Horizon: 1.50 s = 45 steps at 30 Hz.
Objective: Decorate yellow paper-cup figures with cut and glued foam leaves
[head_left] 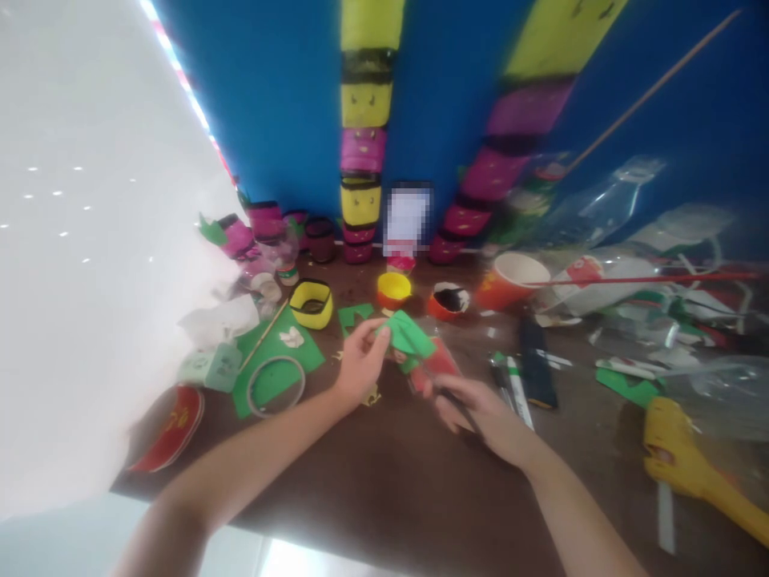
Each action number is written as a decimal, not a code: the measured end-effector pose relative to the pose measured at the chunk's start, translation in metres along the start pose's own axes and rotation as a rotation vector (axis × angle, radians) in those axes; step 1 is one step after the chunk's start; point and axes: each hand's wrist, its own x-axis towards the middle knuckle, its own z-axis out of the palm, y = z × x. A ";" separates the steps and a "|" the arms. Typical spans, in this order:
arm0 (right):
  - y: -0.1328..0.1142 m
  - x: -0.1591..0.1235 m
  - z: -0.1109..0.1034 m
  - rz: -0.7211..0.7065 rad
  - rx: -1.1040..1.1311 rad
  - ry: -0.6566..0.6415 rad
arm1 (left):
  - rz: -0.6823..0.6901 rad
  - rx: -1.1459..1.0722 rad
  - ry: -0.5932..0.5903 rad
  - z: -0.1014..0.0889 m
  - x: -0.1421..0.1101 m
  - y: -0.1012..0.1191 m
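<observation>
My left hand (364, 365) pinches a piece of green craft sheet (414, 336) between thumb and fingers, above the middle of the table. My right hand (474, 409) is closed around a slim dark-handled tool (453, 398). Its tip points at the lower edge of the green piece; blur hides the exact kind of tool and whether it touches. Beneath and beside the piece lies a flat red item (441, 361), partly covered. Another green scrap with a cut-out notch (354, 316) rests just behind my left hand.
On the left are a yellow cup (311, 304), a tape ring (276, 386) on a green sheet (243, 401) and a red cup (171, 429). A white marker (520, 393), a yellow glue gun (682, 449) and clear plastic bottles (625, 192) lie right. Painted cup stacks (366, 104) line the blue wall.
</observation>
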 end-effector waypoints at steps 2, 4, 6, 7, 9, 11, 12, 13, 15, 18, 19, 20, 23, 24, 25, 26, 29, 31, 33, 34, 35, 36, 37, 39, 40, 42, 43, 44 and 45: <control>0.001 0.000 0.000 0.003 0.001 -0.008 | 0.004 -0.003 0.002 0.000 0.000 0.000; 0.002 0.000 0.000 0.002 0.023 -0.002 | 0.004 -0.008 0.002 0.001 0.000 0.001; 0.004 0.000 0.001 -0.005 0.042 0.008 | 0.000 -0.010 0.002 0.000 0.000 0.001; 0.005 0.000 0.001 -0.008 0.045 0.008 | -0.001 -0.013 0.001 0.000 0.000 0.001; 0.005 0.000 0.001 -0.010 0.041 0.007 | -0.003 -0.023 -0.004 0.000 0.000 0.002; 0.005 0.000 0.001 -0.005 0.042 0.008 | -0.005 -0.033 -0.011 0.000 0.000 0.001; 0.004 0.000 0.001 -0.001 0.046 0.008 | -0.006 -0.035 -0.015 -0.001 0.000 0.001; 0.004 0.000 0.002 0.000 0.051 0.009 | -0.005 -0.035 -0.018 -0.001 0.000 0.001; 0.004 0.000 0.002 0.000 0.059 0.013 | 0.001 -0.037 -0.023 -0.001 0.000 0.000; 0.004 0.000 0.002 0.007 0.057 0.024 | 0.005 -0.046 -0.028 -0.002 0.001 -0.002; 0.004 0.000 0.002 0.014 0.055 0.022 | 0.003 -0.047 -0.029 -0.002 0.001 -0.002; 0.004 0.000 0.002 0.019 0.054 0.021 | 0.002 -0.047 -0.028 -0.002 0.001 -0.002; 0.004 0.001 0.002 0.015 0.064 0.011 | -0.005 -0.043 -0.023 -0.002 0.001 -0.002; 0.004 0.000 0.002 0.010 0.067 0.009 | -0.006 -0.040 -0.024 -0.002 0.000 -0.001; 0.005 0.000 0.002 0.007 0.067 0.003 | -0.005 -0.037 -0.026 -0.002 0.000 -0.001; 0.005 0.000 0.002 0.006 0.066 0.001 | -0.004 -0.033 -0.028 -0.002 0.000 -0.001; 0.005 0.000 0.002 0.003 0.059 0.013 | -0.004 -0.017 -0.025 -0.002 0.000 0.000; 0.005 0.000 0.003 0.004 0.049 0.013 | -0.004 -0.011 -0.021 -0.002 -0.001 0.000; 0.005 0.000 0.003 0.004 0.048 0.011 | -0.002 -0.014 -0.022 -0.001 -0.001 0.001; 0.004 0.000 0.003 0.001 0.055 0.007 | 0.000 -0.015 -0.022 -0.001 -0.001 0.001; 0.005 0.000 0.003 -0.003 0.064 0.003 | 0.001 -0.014 -0.023 -0.001 -0.001 0.001; 0.005 0.000 0.002 -0.005 0.073 0.000 | 0.003 -0.010 -0.023 -0.001 -0.001 0.001; 0.005 0.000 0.002 -0.006 0.076 -0.003 | 0.006 -0.006 -0.022 -0.001 -0.001 0.001; 0.007 0.001 0.002 -0.005 0.062 -0.004 | 0.012 0.001 -0.019 -0.001 -0.001 0.001; 0.007 0.001 0.002 -0.002 0.052 -0.003 | 0.011 0.002 -0.018 -0.001 -0.001 0.001; 0.009 0.001 0.002 0.005 0.035 -0.002 | 0.009 -0.001 -0.017 -0.001 0.000 0.000; 0.009 0.001 0.002 0.008 0.030 -0.001 | 0.008 -0.003 -0.020 -0.001 0.000 0.000; 0.009 0.001 0.002 0.010 0.028 0.002 | 0.007 -0.004 -0.023 -0.001 0.000 0.000; 0.008 0.000 0.002 0.011 0.028 0.003 | 0.008 -0.005 -0.024 -0.001 0.000 0.000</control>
